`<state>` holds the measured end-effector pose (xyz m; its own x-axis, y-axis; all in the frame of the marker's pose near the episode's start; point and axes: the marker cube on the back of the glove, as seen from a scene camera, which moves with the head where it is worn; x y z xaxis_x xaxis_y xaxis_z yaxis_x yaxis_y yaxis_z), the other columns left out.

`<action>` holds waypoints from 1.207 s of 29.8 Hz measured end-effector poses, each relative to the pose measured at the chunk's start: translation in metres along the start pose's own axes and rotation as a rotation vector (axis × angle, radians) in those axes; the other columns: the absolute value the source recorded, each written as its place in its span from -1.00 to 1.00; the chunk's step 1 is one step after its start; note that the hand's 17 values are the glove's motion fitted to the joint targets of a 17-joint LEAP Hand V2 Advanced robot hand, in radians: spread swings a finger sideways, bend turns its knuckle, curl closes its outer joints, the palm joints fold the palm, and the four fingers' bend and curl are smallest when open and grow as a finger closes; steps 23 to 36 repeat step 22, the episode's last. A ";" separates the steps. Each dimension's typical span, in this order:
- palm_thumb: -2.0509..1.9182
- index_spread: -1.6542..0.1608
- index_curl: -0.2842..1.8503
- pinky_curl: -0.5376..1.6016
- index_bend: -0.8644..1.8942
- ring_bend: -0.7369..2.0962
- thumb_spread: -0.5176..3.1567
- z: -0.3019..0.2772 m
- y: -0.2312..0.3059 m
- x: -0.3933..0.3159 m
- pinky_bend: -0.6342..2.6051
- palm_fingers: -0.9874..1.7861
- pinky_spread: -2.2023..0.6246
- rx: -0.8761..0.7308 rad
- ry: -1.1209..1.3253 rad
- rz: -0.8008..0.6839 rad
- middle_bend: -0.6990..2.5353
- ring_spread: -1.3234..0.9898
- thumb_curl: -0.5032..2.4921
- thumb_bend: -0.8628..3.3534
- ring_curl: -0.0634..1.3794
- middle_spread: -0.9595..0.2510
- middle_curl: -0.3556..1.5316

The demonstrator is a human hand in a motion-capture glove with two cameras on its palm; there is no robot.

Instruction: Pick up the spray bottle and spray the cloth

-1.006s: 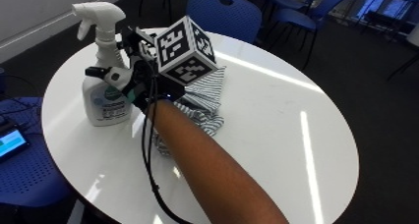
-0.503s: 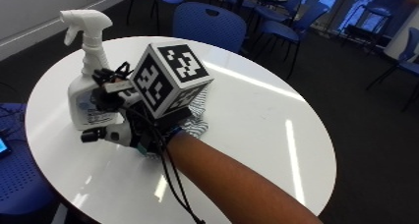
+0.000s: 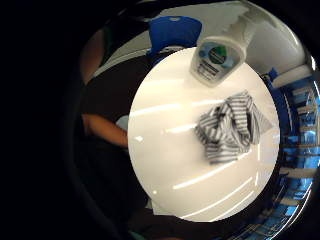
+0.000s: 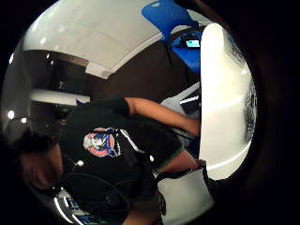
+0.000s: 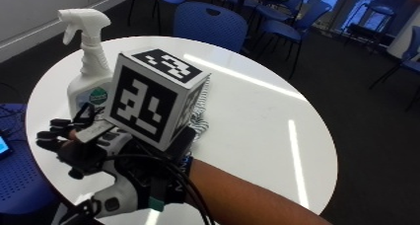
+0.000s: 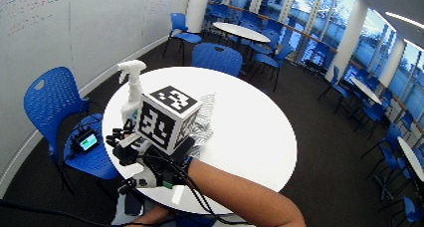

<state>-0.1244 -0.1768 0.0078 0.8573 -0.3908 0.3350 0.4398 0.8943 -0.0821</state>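
Pulled back from bottle point(image 5: 86, 72) since a second ago; hand point(image 5: 98, 156) hovering just beside it, fingers point(image 5: 55, 138) apart, holding nothing. Bottle upright on table point(image 5: 262, 111) beside cloth point(image 3: 230, 127). Grasp still to come.

I see a bright, evenly lit room, with long ceiling-light streaks glaring off the white counter point(image 5: 262, 101) and daylight in the windows on the wide outside view. My palm views bend hard toward their dark rims, and the spray bottle point(image 3: 218, 59) looks soft there.
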 end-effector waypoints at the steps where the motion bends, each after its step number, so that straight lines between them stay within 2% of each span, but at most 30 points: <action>1: 0.19 0.38 -0.45 -0.20 -0.25 -0.24 -0.18 -0.001 0.006 -0.004 -0.41 -0.06 0.74 -0.001 -0.001 -0.008 -0.42 0.10 -0.45 -0.61 -0.49 0.45 -0.24; 17: 0.17 0.34 -0.46 -0.20 -0.26 -0.27 -0.18 0.005 0.071 -0.010 -0.44 -0.08 0.74 0.050 0.074 0.002 -0.45 0.10 -0.46 -0.61 -0.50 0.46 -0.26; 36: 0.16 0.34 -0.47 -0.20 -0.26 -0.28 -0.18 0.001 0.078 -0.002 -0.44 -0.08 0.74 0.052 0.089 0.037 -0.45 0.10 -0.46 -0.60 -0.50 0.46 -0.27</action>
